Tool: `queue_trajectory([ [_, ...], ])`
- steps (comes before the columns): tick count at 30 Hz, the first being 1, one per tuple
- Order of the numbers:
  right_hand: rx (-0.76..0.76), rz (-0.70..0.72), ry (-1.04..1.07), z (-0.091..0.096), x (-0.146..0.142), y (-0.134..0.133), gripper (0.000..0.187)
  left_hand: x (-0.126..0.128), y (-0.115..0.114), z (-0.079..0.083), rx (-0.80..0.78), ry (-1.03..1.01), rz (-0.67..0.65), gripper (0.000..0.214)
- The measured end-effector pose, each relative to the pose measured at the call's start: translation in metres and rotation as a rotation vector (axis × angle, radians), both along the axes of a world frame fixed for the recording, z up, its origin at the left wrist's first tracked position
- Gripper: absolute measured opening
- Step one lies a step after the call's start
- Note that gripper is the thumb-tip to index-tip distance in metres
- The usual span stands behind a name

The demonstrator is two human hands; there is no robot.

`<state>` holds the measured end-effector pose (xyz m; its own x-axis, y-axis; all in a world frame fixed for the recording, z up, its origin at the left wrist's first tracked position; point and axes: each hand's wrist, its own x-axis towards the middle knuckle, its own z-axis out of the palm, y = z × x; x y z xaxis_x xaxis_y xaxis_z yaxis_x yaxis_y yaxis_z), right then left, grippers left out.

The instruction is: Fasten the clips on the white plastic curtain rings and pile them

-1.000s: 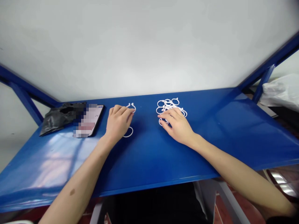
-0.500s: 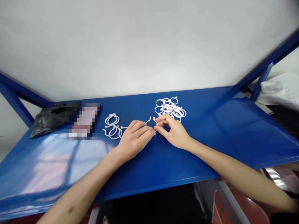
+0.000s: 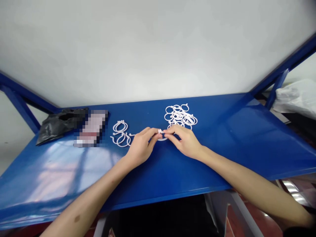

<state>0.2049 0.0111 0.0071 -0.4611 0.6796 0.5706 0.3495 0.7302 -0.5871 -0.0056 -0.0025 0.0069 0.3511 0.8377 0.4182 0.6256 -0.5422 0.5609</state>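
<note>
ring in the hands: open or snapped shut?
Looks shut: ends of the white ring meet, pinched by left hand and right hand; latch hidden.

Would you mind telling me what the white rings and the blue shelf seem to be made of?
Rings: probably plastic; they are thin, uniformly white and matt, with small knobbed ends. The held ring looks the same. Shelf: likely painted sheet metal, since its glossy blue surface mirrors the light and its front edge is thin.
</note>
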Motion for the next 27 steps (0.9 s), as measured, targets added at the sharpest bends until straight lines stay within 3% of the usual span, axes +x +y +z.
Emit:
queue_trajectory([
  [8,0.013,0.068,-0.101,-0.002,0.001,-0.004,0.02,0.001,-0.003,-0.01,0.255,0.207,0.001,0.028],
  [14,0.2,0.066,-0.217,-0.003,0.001,-0.009,0.021,0.005,-0.007,-0.008,0.435,0.252,-0.026,0.022],
  [20,0.283,0.053,-0.281,-0.004,0.001,-0.01,0.023,0.002,-0.005,-0.011,0.427,0.275,-0.09,0.018],
  [27,0.247,0.054,-0.264,-0.002,0.002,-0.003,0.022,-0.002,0.001,-0.008,0.336,0.258,-0.136,0.018],
])
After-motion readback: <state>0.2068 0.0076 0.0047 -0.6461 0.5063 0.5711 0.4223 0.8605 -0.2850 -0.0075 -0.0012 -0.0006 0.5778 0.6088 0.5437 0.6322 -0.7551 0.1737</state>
